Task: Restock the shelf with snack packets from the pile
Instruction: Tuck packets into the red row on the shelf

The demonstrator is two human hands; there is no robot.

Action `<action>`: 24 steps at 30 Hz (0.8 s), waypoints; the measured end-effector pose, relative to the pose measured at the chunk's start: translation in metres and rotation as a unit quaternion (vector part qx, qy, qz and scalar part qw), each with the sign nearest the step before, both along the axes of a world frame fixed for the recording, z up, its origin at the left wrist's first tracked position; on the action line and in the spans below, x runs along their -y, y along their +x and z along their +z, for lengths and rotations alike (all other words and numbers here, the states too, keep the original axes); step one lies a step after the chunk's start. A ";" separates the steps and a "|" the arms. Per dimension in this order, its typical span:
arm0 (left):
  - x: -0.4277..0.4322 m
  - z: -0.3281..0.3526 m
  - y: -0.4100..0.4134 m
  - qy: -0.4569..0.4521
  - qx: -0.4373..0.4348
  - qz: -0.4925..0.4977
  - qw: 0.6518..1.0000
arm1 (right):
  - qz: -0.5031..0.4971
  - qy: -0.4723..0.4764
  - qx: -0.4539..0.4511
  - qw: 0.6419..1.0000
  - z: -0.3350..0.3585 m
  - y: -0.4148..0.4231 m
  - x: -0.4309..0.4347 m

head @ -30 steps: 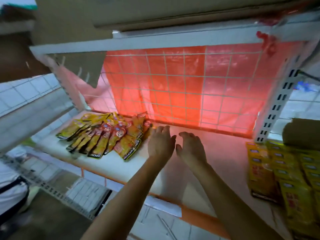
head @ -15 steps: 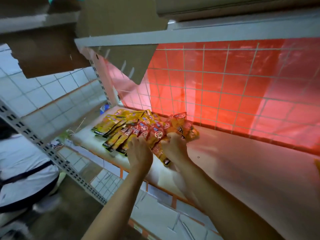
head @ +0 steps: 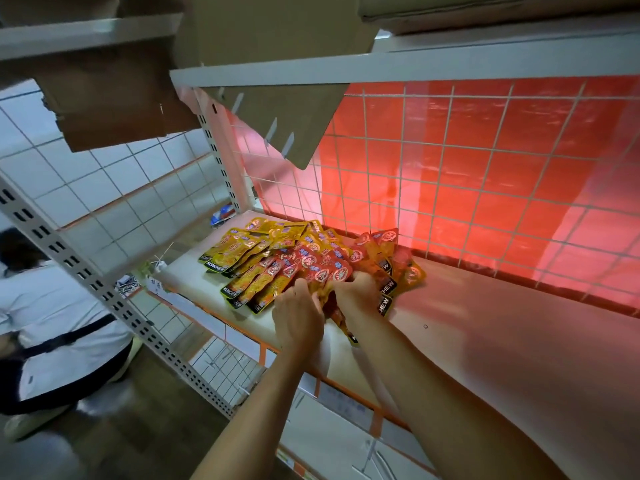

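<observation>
One white metal shelf board (head: 485,323), mostly bare, so I judge restocking barely begun. Glossy yellow and red foil snack packets (head: 277,268), roughly twenty and too overlapped to count exactly, fanned at its left end. Two hands: my left hand (head: 298,317) and right hand (head: 356,296) both curl round the fan's rightmost packets.

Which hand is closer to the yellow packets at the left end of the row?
Left. The left hand grips the red packets next along from the yellow packets; the right hand grips them farther to the right, beyond the left hand.
</observation>
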State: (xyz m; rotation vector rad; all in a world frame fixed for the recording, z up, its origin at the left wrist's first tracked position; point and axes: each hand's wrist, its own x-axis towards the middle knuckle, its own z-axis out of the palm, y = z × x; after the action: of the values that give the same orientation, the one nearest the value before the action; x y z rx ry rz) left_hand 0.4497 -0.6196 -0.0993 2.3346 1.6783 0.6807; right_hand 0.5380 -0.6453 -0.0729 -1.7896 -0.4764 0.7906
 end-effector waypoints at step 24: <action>0.114 0.030 0.160 -0.217 0.358 -0.183 0.890 | -0.149 0.108 0.048 0.982 0.022 0.147 0.166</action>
State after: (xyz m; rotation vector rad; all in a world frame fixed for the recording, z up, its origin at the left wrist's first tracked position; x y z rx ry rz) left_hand 0.6098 -0.7335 -0.0688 1.6964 0.9098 0.8375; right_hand 0.6852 -0.8108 -0.0512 -1.6513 -0.3309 0.4299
